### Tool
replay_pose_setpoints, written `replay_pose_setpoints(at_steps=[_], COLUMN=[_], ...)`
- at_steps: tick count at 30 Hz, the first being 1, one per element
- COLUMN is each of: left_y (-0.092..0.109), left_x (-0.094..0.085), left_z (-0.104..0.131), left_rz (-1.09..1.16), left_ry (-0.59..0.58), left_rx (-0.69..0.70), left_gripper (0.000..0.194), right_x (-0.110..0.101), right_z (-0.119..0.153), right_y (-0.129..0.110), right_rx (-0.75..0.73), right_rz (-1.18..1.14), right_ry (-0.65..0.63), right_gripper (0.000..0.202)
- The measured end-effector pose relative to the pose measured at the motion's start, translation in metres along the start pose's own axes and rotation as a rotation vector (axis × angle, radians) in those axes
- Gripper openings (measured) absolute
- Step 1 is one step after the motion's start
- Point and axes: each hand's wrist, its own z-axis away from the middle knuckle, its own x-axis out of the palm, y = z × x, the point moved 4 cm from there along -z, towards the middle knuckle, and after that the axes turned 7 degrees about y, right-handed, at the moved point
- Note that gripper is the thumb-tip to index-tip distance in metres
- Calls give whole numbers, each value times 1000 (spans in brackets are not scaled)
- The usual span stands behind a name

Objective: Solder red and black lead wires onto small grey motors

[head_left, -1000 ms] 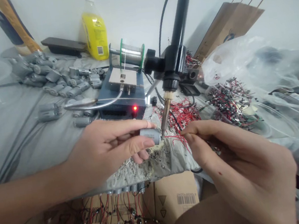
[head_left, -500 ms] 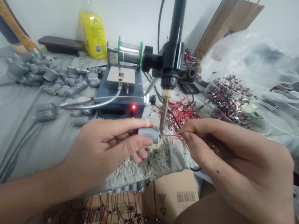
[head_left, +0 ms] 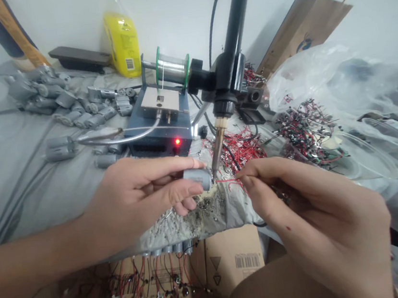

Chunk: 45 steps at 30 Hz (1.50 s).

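one motor firm in left hand, one red wire tight in right hand

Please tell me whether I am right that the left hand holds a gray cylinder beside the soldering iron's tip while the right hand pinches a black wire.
Not quite: the wire is red, not black. The head view shows the right hand pinching a red wire; the left hand does hold a gray cylinder beside the soldering iron's tip.
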Motion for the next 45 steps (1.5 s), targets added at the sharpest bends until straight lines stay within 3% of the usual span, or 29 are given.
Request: replay_pose_setpoints(at_steps=[45], left_y=[-2], left_x=[0], left_z=[-1], left_rz=[18], left_ry=[27], left_rx=[-8], left_gripper=[18], right_x=[2], right_z=[-2], right_y=[1], right_rx=[-12], right_rz=[-4], right_ry=[8], right_gripper=[11])
